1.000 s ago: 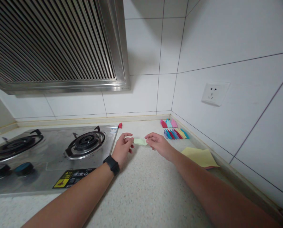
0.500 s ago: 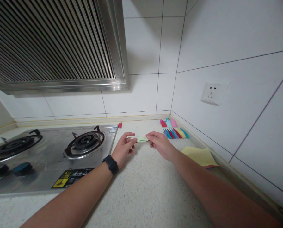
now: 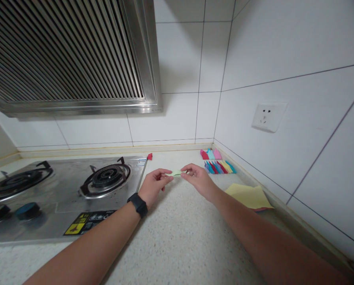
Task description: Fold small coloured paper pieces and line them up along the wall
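A small light-green folded paper is held between my two hands, above the speckled countertop. My left hand, with a black watch on its wrist, pinches the paper's left end between thumb and fingers. At the other end, my right hand grips it with thumb and index finger. The fingertips hide both ends, so the exact folds do not show.
Colourful folded paper pieces stand in a row at the back right, with several more behind. Yellow paper sheets lie by the right wall. A red paper piece sits beside the gas stove. Overhead hangs a range hood.
My left fingers have closed from a looser pose onto the paper's left end. The right fingers have shifted slightly left along the paper, which now looks slightly tilted.
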`<state>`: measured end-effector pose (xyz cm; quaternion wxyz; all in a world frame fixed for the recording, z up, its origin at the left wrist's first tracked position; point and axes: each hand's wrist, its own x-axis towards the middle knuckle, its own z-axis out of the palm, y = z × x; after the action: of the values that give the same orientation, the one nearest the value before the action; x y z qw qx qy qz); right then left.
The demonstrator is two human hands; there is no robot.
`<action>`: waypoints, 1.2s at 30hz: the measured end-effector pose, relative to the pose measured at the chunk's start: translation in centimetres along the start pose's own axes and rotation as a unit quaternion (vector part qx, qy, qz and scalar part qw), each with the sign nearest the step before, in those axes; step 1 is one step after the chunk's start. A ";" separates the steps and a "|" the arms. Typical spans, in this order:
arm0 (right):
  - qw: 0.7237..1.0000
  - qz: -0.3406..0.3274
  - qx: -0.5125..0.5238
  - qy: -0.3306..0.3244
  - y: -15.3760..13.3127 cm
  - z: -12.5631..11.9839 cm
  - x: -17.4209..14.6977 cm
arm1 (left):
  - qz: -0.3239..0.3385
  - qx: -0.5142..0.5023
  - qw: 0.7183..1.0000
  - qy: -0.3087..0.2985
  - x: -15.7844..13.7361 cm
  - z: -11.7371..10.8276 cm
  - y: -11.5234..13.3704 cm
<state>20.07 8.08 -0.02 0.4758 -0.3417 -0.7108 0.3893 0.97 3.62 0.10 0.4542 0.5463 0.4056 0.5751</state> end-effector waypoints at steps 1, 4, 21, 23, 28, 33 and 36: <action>1.000 -0.001 -0.008 0.005 0.0 0.0 0.0 | -0.003 0.003 1.000 -0.001 0.0 0.0 0.0; 1.000 -0.004 -0.030 0.007 -0.2 0.1 -0.1 | 0.000 -0.004 1.000 0.001 0.0 -0.1 0.0; 0.929 -0.204 -0.303 -0.063 -2.0 0.1 -1.0 | 0.110 0.167 0.980 0.002 -0.3 -0.1 -0.5; 0.935 -0.192 -0.293 -0.058 -1.8 0.3 -1.0 | 0.101 0.117 0.988 0.010 -0.2 0.0 -0.6; 0.991 -0.038 -0.127 -0.005 -1.0 1.2 -0.7 | 0.040 -0.029 0.998 0.036 -0.1 0.5 -0.7; 0.999 0.027 0.010 -0.035 -0.1 1.5 -0.1 | 0.008 -0.003 1.000 0.025 -0.4 0.8 -0.1; 0.998 0.048 0.028 -0.039 0.1 1.5 -0.1 | 0.005 0.008 1.000 0.029 -0.5 0.8 0.1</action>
<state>18.67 7.67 -0.50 0.4380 -0.3465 -0.7002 0.4448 1.79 3.11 0.11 0.4347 0.5356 0.4204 0.5895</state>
